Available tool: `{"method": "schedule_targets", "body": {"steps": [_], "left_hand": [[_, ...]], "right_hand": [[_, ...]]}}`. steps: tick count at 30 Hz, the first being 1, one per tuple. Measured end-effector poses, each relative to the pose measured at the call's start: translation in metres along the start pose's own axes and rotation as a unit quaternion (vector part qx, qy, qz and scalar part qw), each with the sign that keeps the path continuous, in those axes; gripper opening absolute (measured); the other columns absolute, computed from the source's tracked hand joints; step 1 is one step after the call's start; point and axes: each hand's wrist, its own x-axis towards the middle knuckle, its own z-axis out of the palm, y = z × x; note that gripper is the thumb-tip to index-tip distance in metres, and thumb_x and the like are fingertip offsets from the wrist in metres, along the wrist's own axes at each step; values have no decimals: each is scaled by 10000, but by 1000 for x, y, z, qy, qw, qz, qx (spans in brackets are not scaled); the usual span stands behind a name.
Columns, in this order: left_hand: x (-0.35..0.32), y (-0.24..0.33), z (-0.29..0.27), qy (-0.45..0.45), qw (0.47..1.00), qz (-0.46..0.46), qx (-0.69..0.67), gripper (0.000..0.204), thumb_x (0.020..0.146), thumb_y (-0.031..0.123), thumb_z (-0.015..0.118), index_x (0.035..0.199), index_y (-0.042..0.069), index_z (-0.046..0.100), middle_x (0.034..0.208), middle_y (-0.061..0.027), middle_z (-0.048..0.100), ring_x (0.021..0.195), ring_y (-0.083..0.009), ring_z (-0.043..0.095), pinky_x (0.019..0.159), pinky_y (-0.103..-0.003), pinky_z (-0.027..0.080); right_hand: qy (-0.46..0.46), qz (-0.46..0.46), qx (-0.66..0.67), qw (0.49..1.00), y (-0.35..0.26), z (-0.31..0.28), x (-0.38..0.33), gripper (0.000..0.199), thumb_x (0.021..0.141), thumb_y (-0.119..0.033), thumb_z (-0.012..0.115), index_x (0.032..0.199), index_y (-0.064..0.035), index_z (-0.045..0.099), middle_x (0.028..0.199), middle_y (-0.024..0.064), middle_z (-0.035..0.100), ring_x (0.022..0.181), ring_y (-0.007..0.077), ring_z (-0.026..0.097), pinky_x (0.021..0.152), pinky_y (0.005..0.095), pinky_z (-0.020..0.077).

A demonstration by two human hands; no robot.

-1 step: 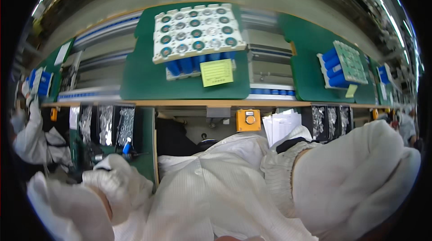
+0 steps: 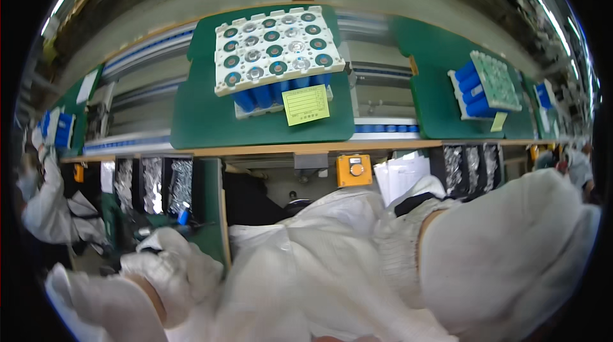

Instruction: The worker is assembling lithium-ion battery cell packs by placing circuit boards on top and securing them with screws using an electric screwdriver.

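Observation:
Both of my hands wear white gloves and are raised very close to the view, at its sides. My left hand (image 2: 105, 304) is at the lower left, cut off by the rim. My right hand (image 2: 507, 246) looms large at the right, its fingers folded out of sight. A strip of bare wrist shows between each glove and its white cuff. I cannot see anything held. Beyond them, on a green board (image 2: 204, 115), stands a battery pack (image 2: 274, 54) of blue cylindrical cells in a white plastic holder. A yellow label card (image 2: 306, 106) hangs at its front.
Another blue-celled pack (image 2: 488, 86) stands on a board at the right. Below the bench edge are a yellow box with a knob (image 2: 354, 170), white papers (image 2: 403, 177) and black bins of metal parts (image 2: 179, 182). A co-worker's white sleeve (image 2: 48, 208) shows at far left.
The view has shifted slightly, so the near pack sits a little further left. My left hand shows slightly lower and further right. Nothing is visibly taken or let go.

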Motion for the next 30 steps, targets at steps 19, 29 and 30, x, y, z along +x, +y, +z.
{"method": "schedule_targets", "body": {"steps": [19,29,30], "left_hand": [[-2,-34,15,10,999,-40,12,198,856,289,657,856,112,568,839,-65,547,776,-196,548,727,-329,463],[11,-31,21,18,998,-53,27,184,858,276,654,874,107,582,858,-66,563,788,-195,559,727,-329,468],[9,-34,21,11,998,-54,22,183,858,275,654,876,107,583,860,-66,564,789,-195,560,727,-329,468]], "right_hand": [[-27,27,37,999,20,-20,-2,164,950,-223,548,960,-68,599,848,58,587,727,156,519,668,270,419],[-28,19,65,997,32,-6,2,173,950,-233,546,936,-68,597,826,53,580,704,149,509,650,264,411],[-24,15,59,998,29,-4,-1,174,950,-233,545,933,-68,596,823,52,580,702,148,508,649,263,410]]}}
